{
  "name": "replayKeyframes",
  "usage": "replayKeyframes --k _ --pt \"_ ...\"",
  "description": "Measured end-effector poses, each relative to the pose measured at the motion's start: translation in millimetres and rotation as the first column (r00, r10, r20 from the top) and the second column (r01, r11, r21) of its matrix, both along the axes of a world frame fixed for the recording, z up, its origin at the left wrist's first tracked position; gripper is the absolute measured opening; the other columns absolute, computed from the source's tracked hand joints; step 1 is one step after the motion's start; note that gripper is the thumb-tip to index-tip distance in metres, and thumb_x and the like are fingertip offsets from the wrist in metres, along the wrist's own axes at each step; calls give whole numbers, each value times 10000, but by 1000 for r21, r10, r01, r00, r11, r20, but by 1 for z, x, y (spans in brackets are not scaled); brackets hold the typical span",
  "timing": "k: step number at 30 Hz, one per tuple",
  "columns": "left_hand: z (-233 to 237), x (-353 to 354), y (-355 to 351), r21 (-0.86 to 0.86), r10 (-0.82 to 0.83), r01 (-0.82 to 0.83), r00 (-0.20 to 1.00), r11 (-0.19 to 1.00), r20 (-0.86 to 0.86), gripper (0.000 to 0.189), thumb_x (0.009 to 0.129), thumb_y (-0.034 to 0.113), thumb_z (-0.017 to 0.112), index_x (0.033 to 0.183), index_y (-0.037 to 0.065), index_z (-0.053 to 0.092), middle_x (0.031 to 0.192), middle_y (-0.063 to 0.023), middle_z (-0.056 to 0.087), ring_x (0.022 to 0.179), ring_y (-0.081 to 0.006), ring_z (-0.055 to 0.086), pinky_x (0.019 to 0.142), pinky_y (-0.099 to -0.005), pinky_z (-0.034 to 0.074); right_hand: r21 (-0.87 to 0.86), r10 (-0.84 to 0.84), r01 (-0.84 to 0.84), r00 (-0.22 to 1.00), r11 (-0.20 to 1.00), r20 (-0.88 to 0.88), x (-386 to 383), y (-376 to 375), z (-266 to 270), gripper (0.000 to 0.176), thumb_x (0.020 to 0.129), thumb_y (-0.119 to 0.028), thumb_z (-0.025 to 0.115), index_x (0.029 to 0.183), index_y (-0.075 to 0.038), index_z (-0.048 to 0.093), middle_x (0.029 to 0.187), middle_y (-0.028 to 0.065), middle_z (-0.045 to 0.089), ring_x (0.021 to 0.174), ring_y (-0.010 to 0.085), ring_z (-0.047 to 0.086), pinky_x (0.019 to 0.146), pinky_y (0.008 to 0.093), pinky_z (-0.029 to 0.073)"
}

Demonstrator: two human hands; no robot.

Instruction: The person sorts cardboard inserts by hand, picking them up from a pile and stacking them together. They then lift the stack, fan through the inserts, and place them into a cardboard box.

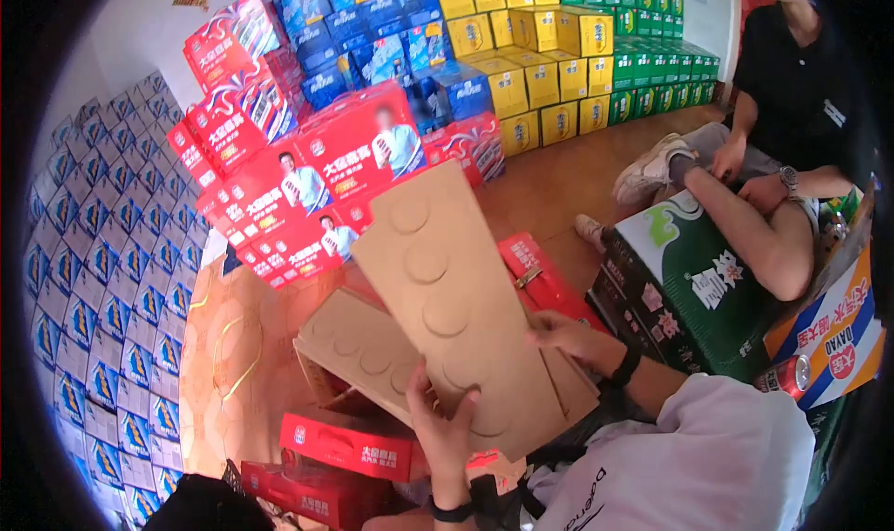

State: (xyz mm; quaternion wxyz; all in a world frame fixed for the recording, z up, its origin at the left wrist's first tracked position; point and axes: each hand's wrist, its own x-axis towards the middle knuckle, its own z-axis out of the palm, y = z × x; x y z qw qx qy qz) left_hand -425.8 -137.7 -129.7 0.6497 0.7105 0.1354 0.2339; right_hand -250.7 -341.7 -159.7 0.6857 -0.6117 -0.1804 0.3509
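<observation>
The half-curled left hand [441,424], thumb spread, and the pinching right hand [570,337] hold a long, matte brown cardboard panel [489,312] patterned with round discs, tilted before a similar disc-marked cardboard piece [346,333]. Beyond stand glossy red printed cartons [358,144], then stacked yellow boxes [524,84].

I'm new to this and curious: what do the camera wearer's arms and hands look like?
Human, without gloves: left hand and right hand each have a dark band at the wrist. The right arm wears a loose white sleeve, and dark lettering marks the white shirt.
</observation>
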Motion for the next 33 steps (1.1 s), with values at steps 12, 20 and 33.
replayKeyframes --k 12,20,33 --pt "-58 -39 84 426 357 -316 934 848 -18 547 885 15 703 1390 -15 496 1270 -200 587 1178 -322 589 1040 -402 453 98 -265 284 949 954 -173 11 -10 23 437 973 -292 690 1304 -21 603 1189 77 690 1053 167 677 926 339 542" --pt "-57 -33 57 553 280 -123 937 824 -209 850 916 362 698 1582 44 278 1616 -322 169 1514 -486 113 1196 -558 175 69 -131 131 991 989 -6 -19 25 50 447 1052 -356 553 1323 -2 595 1191 55 694 1048 137 671 918 298 533" --pt "-29 -23 25 -15 302 -303 942 953 149 398 916 123 757 1190 -42 521 992 -93 646 837 -130 589 759 -271 486 -37 -73 75 996 996 55 -49 81 58 483 1073 -423 494 1272 -4 627 1128 30 689 1023 85 631 885 263 512"
